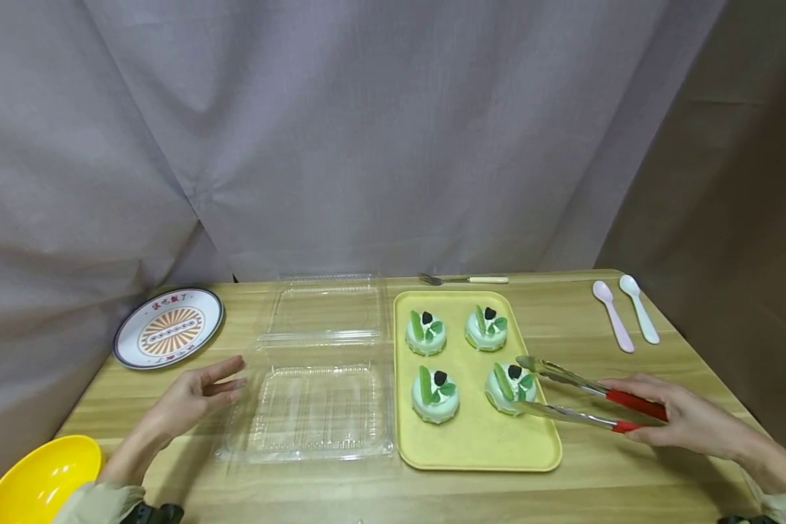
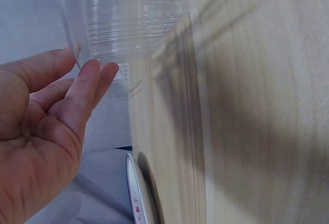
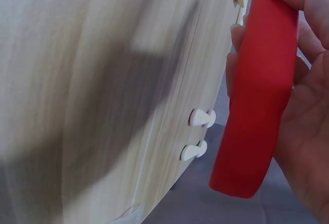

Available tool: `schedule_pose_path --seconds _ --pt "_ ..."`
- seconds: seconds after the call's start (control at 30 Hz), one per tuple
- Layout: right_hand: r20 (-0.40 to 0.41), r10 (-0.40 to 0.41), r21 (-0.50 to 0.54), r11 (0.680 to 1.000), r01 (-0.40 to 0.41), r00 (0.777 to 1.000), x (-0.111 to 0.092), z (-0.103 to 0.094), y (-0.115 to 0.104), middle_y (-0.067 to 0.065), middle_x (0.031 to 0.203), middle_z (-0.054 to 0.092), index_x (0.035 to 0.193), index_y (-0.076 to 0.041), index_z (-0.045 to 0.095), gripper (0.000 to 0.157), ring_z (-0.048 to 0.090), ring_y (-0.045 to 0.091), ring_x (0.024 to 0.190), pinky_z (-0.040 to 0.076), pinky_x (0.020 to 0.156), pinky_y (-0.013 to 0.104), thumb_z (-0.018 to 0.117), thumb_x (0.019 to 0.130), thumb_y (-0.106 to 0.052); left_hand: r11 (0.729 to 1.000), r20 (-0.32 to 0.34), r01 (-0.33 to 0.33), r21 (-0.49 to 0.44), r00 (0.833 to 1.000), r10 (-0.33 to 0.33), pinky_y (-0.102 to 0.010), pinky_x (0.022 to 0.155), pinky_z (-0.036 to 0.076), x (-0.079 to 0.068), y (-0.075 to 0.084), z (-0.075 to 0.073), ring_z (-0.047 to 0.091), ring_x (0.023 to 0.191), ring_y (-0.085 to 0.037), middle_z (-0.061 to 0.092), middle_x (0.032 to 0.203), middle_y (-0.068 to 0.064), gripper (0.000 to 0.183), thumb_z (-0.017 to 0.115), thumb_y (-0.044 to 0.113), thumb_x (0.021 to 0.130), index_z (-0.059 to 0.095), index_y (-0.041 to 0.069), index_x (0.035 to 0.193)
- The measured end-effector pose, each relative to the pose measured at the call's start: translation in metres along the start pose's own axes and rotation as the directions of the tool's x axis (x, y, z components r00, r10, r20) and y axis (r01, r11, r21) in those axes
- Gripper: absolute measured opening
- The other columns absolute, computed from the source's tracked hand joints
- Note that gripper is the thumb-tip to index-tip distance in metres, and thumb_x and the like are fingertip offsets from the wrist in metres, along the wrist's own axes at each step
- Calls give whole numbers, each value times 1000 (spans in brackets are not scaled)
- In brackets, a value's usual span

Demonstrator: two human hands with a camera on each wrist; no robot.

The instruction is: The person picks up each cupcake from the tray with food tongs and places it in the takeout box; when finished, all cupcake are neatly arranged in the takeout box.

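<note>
My left hand (image 1: 193, 397) is at the left edge of a hinged clear plastic container (image 1: 314, 458), which lies opened out on the table. In the left wrist view the container's rim (image 2: 66, 23) runs between my fingertips, which appear to pinch it lightly. With my right hand (image 1: 684, 418) I hold metal tongs by their red handles (image 1: 635, 404). The tongs' arms are spread, one tip on either side of a small green cake (image 1: 498, 400). Three similar cakes, one of them nearest (image 1: 435, 407), sit on the yellow tray (image 1: 478, 451), each topped with a dark berry and green leaves.
A patterned plate (image 1: 199, 306) stands at the back left, a yellow bowl (image 1: 46, 480) at the front left. Behind the tray lies a fork (image 1: 487, 279). A pink spoon (image 1: 616, 320) and a pale spoon (image 1: 642, 313) lie at the back right. Grey curtain (image 1: 393, 145) hangs behind the table.
</note>
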State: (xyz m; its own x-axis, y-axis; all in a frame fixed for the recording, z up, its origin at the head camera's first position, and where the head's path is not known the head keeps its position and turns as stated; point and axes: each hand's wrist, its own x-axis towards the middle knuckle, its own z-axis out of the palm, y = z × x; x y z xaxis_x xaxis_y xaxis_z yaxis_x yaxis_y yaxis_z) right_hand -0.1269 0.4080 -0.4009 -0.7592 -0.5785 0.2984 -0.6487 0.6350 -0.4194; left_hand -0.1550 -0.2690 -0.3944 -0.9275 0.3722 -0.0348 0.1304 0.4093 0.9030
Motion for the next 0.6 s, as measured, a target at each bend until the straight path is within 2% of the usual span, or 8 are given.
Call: schedule_pose_path --seconds 0.2,0.4,0.6 --pt "27 -14 11 1000 14 1000 7 2 4 -17 112 59 132 -8 59 74 51 -10 100 36 79 0 87 64 -2 1000 -8 -6 -28 1000 6 -11 90 52 0 0 1 55 106 15 28 146 -41 62 57 0 94 24 -23 141" --pt "8 -53 4 999 53 999 11 7 4 -15 104 61 129 -5 61 73 52 -7 95 36 80 -1 87 61 0 999 0 -5 -48 1000 5 -10 90 51 0 -1 1 54 106 16 27 146 -41 63 57 1 94 23 -23 141" --pt "0 -13 11 1000 13 1000 8 10 -4 -12 102 60 131 -7 60 71 51 -5 93 36 76 2 86 65 -2 998 6 -9 -65 1000 10 -9 89 51 0 -2 1 54 106 16 26 146 -42 64 57 0 94 21 -24 141"
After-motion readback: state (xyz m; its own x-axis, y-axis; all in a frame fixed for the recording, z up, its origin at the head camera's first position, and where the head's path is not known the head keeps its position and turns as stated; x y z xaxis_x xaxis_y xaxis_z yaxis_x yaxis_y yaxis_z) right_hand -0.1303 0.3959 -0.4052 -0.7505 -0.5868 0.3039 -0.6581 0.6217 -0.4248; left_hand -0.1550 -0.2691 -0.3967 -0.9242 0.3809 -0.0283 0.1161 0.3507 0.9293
